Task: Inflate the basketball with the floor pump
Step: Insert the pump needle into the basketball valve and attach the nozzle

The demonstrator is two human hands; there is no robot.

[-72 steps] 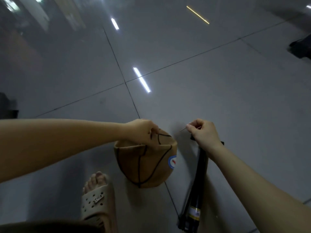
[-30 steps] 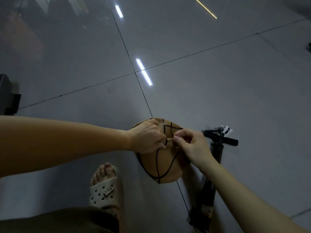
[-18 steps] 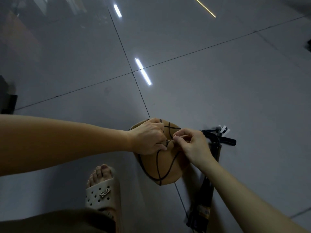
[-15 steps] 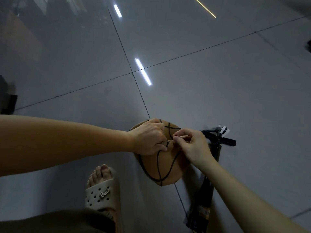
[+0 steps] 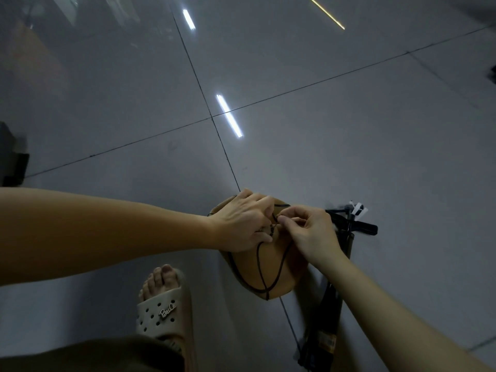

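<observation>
Coupling to the basketball (image 5: pixel 268 269), apparently: left hand (image 5: pixel 241 224) grips it, right hand (image 5: pixel 311 232) pinches something tiny; floor pump (image 5: pixel 362 229) at three o'clock awaits stroking.

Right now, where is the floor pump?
The floor pump lies on the floor in the head view, just right of the basketball, its barrel passing under the right forearm.
</observation>
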